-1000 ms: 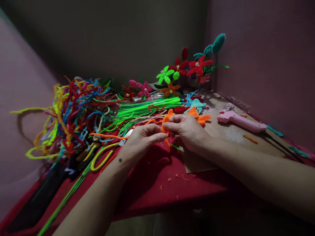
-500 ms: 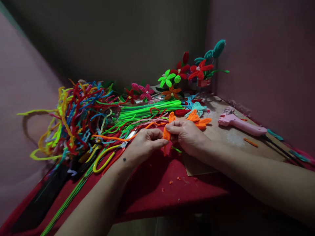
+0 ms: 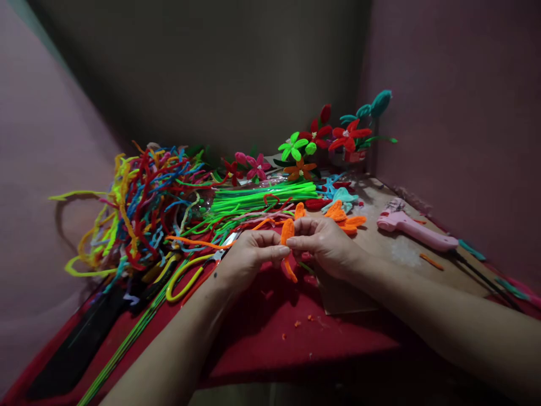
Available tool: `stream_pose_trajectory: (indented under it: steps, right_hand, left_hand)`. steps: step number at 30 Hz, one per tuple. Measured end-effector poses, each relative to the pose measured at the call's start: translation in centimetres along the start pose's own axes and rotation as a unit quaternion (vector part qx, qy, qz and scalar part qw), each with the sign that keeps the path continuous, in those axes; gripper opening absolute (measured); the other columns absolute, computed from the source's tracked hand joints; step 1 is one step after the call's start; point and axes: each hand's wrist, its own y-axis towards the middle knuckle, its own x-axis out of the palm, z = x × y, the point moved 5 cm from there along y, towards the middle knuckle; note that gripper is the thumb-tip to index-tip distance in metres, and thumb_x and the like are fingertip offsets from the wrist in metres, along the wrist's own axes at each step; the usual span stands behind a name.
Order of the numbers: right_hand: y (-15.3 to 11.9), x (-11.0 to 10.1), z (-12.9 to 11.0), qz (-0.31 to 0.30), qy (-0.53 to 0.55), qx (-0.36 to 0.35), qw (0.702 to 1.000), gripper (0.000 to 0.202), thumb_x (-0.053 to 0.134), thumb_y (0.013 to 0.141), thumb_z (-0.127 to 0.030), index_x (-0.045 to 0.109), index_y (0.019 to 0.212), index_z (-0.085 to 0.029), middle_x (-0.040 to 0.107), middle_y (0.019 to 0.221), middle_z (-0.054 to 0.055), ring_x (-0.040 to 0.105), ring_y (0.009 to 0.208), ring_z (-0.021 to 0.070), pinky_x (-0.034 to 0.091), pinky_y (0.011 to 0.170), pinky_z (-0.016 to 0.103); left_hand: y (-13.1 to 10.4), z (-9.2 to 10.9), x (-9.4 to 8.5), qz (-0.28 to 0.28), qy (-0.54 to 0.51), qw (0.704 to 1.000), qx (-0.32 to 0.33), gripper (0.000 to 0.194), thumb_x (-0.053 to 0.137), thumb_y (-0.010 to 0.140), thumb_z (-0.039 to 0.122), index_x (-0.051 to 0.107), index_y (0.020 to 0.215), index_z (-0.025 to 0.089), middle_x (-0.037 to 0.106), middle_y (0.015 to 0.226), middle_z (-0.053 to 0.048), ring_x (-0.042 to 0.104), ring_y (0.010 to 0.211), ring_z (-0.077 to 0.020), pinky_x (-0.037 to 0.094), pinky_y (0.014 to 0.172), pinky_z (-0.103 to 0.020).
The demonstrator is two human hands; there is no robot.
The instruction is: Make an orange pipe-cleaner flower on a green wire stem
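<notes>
You've got one cam here, worn on your head, facing forward and down over your forearms (image 3: 169, 332) onto the red worktop (image 3: 262, 349). It's near enough that your left hand (image 3: 251, 256) and right hand (image 3: 323, 242) land just below centre, and wide enough to get the dark back wall (image 3: 236, 73) too.

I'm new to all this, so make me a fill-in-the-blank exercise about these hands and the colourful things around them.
1. The left hand and right hand meet at a fuzzy piece whose colour is ____.
2. The looped yellow handles belong to a pair of ____.
3. Of the two hands, the pink gun-shaped tool lies nearer the ____ one.
4. The cloth below the hands is coloured ____.

Missing words: orange; scissors; right; red.
</notes>
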Motion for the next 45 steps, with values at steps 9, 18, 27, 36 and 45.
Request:
stream_pose_trajectory:
  steps: [9,18,27,36,45]
  right_hand:
    - [0.0,-0.9,-1.9,0.072,-0.224,-0.060,0.970,0.013,0.062,0.072,-0.025,0.065,0.066,-0.014,0.057,0.060,0.000,0.048,0.055,0.0110,0.039,0.056,0.026]
    - [-1.0,0.1,-3.2,0.084,-0.337,-0.185,0.919,0.013,0.056,0.078,-0.025,0.066,0.074,-0.018,0.062,0.070,0.003,0.054,0.069,0.0160,0.041,0.066,0.029]
    - [-0.6,-0.4,-2.4,0.100,-0.318,-0.139,0.932,0.019,0.058,0.076,-0.030,0.066,0.064,-0.018,0.061,0.064,0.001,0.051,0.064,0.0140,0.038,0.064,0.026]
    - [-0.4,0.0,-1.9,0.079,-0.221,-0.033,0.972,0.024,0.057,0.075,-0.029,0.056,0.055,-0.015,0.047,0.052,-0.003,0.039,0.051,0.0087,0.030,0.051,0.022]
    - [-0.5,0.2,-0.9,0.075,-0.045,0.032,0.996,0.015,0.065,0.068,-0.029,0.063,0.068,-0.014,0.056,0.059,-0.002,0.047,0.053,0.0090,0.035,0.052,0.022]
  left_hand:
    - [-0.3,1.0,0.8,0.025,0.102,0.994,-0.033,0.024,0.063,0.067,0.029,0.051,0.053,0.014,0.042,0.046,0.006,0.032,0.044,-0.0060,0.022,0.046,-0.022]
    - [-0.4,0.2,1.4,0.001,-0.027,0.998,-0.059,0.022,0.064,0.064,0.024,0.052,0.048,0.014,0.047,0.044,0.003,0.037,0.043,-0.0071,0.027,0.049,-0.024]
    - [-0.3,0.7,1.4,0.043,0.001,0.998,-0.036,0.024,0.066,0.064,0.028,0.051,0.052,0.014,0.044,0.047,0.005,0.034,0.045,-0.0065,0.026,0.048,-0.022]
    - [-0.4,1.5,0.7,0.107,0.062,0.992,0.001,0.021,0.063,0.067,0.033,0.059,0.061,0.013,0.051,0.056,0.002,0.042,0.054,-0.0092,0.034,0.054,-0.022]
    - [-0.3,1.4,0.0,0.116,0.009,0.992,0.039,0.014,0.060,0.071,0.026,0.062,0.068,0.012,0.057,0.059,0.001,0.046,0.057,-0.0093,0.037,0.060,-0.022]
